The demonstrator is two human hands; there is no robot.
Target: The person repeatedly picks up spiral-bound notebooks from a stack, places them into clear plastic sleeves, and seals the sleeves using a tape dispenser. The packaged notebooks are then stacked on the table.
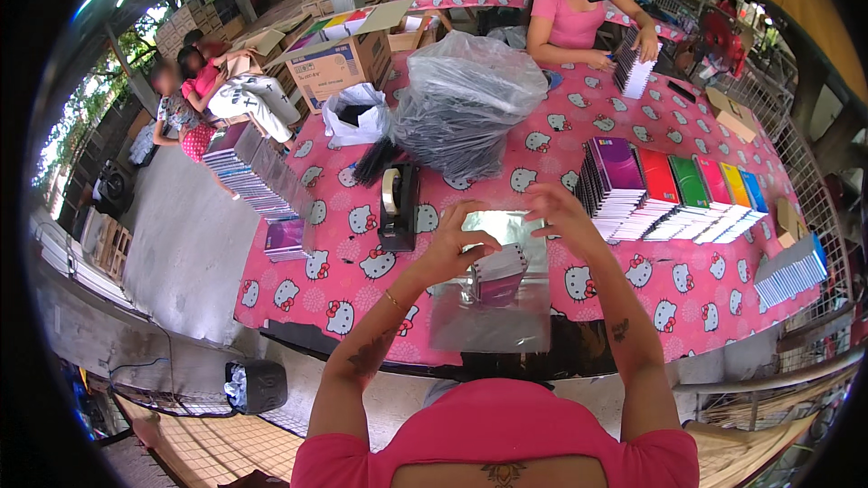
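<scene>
A small spiral notebook with a purple cover (503, 287) lies in a clear plastic sleeve (488, 330) at the table's near edge, white pages partly showing. My left hand (457, 239) hovers at its upper left, fingers curved and apart, nothing visible in them. At the notebook's upper right, my right hand (561, 215) is raised with fingers spread; I see nothing held there. A shiny clear sheet (497, 224) shows between the hands. Left of them stands a black tape dispenser (398, 210) with a roll of tape.
Stacked notebooks in several colours (669, 190) stand at right, and wrapped purple notebooks (258, 172) at left. A large bag of clear plastic (470, 99), a white bag (355, 116) and an open carton (339, 72) sit farther back. Across the table, a person (579, 23) handles notebooks.
</scene>
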